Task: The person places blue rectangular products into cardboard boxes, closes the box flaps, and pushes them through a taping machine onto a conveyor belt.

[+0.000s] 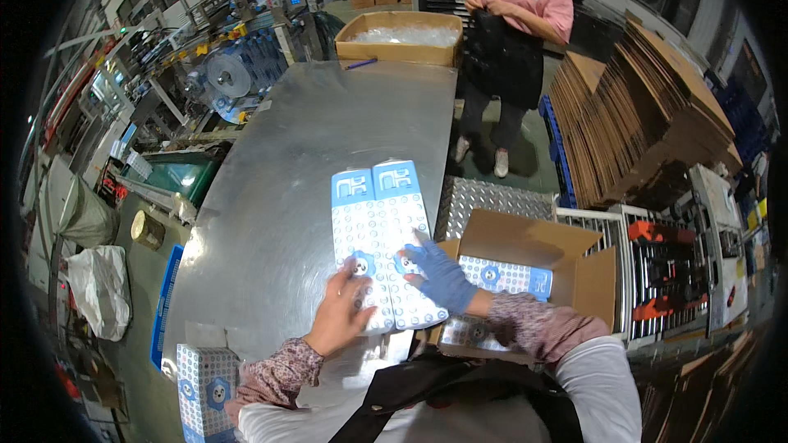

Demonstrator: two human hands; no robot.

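Two long white boxes with blue ends and small round prints lie side by side on the metal table, the left box point(357, 221) touching the right box point(400, 217). My bare left hand point(341, 308) rests on the near part of the left box, its fingers apart. In a blue glove, my right hand point(447, 277) lies over the right box with fingers stretched across its top. Just right of it stands an open cardboard carton point(525, 236), with similar printed boxes point(538, 283) inside. Another such box point(205, 361) stands at the table's near left corner.
The metal table point(287, 139) stretches away to a carton of clear plastic point(369, 47). A person point(525, 8) in pink stands beyond its right side. Flattened cartons point(640, 115) are stacked at right, above a roller conveyor point(616, 221). Machinery point(238, 66) lines the left.
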